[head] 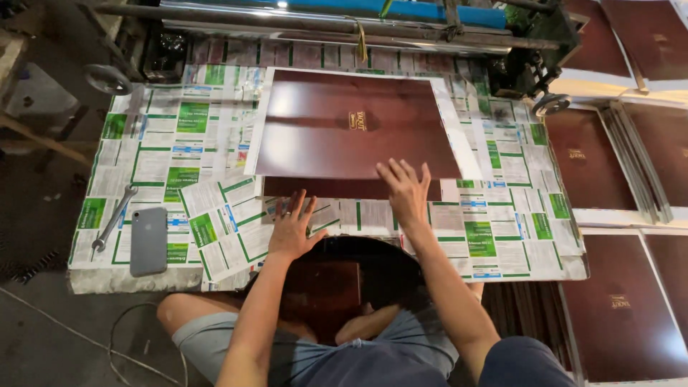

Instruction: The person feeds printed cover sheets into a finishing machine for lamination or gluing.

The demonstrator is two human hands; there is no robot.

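paper-covered table (150, 168), glossy maroon sheet (344, 129)

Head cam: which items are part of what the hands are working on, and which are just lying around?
In use: glossy brown sheet under right hand; left hand on the paper-covered table; roller machine.
Lying about: wrench, grey phone, stacked brown sheets.

Sheet: glossy dark maroon rectangular printed sheet (344, 125) with white margins and a small gold emblem at centre.
Pose: flat, face up, slightly skewed.
Location: on the paper-covered worktable, just below the machine rollers.
Lower edge: overlaps a second dark maroon sheet (330, 188), which shows only as a narrow strip.
Surface: reflective, with glare at upper left.
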